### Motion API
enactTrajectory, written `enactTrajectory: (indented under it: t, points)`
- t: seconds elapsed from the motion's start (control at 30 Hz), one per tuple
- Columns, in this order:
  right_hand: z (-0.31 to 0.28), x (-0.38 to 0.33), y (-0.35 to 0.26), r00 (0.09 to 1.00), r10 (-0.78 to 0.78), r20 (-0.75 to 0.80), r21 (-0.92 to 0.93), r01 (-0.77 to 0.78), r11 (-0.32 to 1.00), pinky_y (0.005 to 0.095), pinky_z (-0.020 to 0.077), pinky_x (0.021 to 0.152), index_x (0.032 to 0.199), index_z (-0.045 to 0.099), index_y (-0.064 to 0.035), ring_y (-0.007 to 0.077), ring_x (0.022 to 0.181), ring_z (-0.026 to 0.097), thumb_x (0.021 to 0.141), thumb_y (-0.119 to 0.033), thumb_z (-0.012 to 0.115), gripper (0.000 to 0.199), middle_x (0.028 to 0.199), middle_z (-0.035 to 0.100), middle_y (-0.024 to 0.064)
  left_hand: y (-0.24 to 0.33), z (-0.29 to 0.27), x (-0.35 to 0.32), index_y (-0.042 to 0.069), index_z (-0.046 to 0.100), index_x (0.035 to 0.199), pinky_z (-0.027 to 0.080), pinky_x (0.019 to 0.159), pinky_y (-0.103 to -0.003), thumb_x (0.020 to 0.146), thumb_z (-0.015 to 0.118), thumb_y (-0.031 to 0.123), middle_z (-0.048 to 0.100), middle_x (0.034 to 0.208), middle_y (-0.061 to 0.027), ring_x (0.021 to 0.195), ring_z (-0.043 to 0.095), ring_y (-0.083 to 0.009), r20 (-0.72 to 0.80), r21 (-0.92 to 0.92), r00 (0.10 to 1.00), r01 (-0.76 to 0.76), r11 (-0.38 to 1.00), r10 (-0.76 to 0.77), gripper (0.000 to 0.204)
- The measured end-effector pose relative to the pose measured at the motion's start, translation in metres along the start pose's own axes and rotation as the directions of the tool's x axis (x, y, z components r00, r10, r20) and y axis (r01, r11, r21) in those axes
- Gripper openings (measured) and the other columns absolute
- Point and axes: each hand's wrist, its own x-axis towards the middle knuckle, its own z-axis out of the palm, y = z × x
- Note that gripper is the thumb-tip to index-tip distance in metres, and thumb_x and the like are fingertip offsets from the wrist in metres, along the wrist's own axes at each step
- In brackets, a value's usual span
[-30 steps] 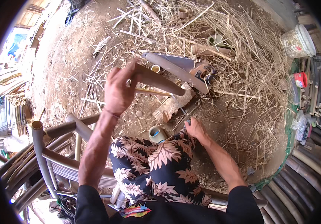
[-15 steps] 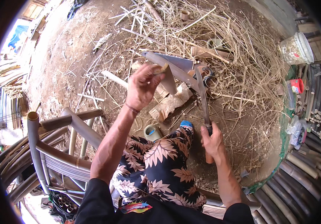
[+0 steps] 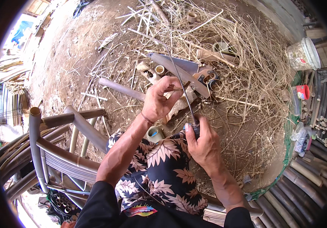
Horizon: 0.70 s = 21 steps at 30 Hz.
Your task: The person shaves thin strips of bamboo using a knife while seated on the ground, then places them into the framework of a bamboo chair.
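Observation:
My left hand [image 3: 162, 99] is closed, pinching a bamboo piece [image 3: 175, 89] that is seen mostly edge-on and partly hidden by the fingers. My right hand [image 3: 205, 146] grips the black handle of a long knife [image 3: 181, 76]. The blade points up and to the left, crossing close by my left fingertips at the bamboo piece; I cannot tell whether it touches. Under my hands a rough wooden block [image 3: 186, 100] lies on the ground. Beyond it is a handsaw [image 3: 188, 64] with a wooden handle, partly covered by a flat bamboo length.
Bamboo shavings [image 3: 247, 57] spread over the ground at the far right. A bamboo chair frame [image 3: 68, 159] stands at left. Between my legs and the block sits a short bamboo cup [image 3: 154, 133]. Stacked bamboo poles [image 3: 304, 186] and a white bucket [image 3: 304, 54] line the right.
My left hand has moved right and lower, turning the bamboo piece edge-on. My right hand has risen leftward, and the knife has tilted left, its blade now by the bamboo.

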Motion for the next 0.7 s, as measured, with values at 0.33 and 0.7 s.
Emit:
enactTrajectory:
  t: [0.33,0.7]
  points:
    - [0.000,-0.008,-0.001,1.000,-0.007,0.008,-0.078,0.008,0.997,0.0433,0.0526,0.054,0.104,0.048,0.0012,0.0373,0.066,0.065,0.095,-0.023,0.055,0.027,0.078,0.060,0.0199,0.002,0.007,-0.006,0.004,0.058,0.101,0.056,0.079,-0.032,0.081,0.068,-0.004,0.063,0.091,-0.0098,0.087,0.068,-0.0217,-0.072,0.020,0.997,-0.032,0.999,0.034,0.023]
    - [-0.011,0.006,0.005,0.977,0.191,0.091,0.005,-0.192,0.981,0.0427,0.0520,0.050,0.094,0.050,0.0012,0.0349,0.063,0.068,0.095,-0.021,0.054,0.023,0.068,0.063,0.0207,0.101,-0.019,0.116,0.004,0.060,0.109,0.047,0.091,-0.044,0.094,0.050,0.033,0.066,0.103,-0.0134,0.087,0.067,-0.0230,0.166,0.583,0.981,-0.178,0.793,0.098,0.034]
